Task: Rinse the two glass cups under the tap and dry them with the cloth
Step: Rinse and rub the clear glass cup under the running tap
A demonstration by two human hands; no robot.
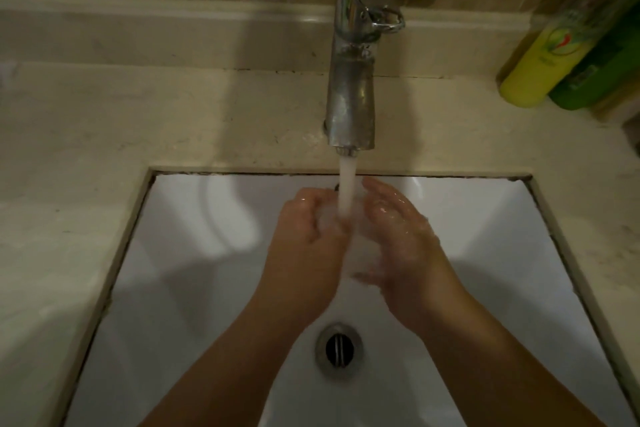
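Water runs from the chrome tap [351,104] into the white sink [194,253]. Both hands meet under the stream. Between them is a clear glass cup [348,246], blurred and hard to make out, with the water falling onto it. My left hand [304,236] curls its fingers round the cup's left side near the rim. My right hand [401,236] is wet and holds the cup's right side, its fingers pointing up toward the tap and its thumb under the cup's near end. The second cup and the cloth are not in view.
The drain [338,348] lies below the hands in the basin. A beige stone counter [104,135] surrounds the sink. A yellow bottle [543,69] and a green bottle [595,80] stand at the back right. HOT and COLD labels hang on the wall.
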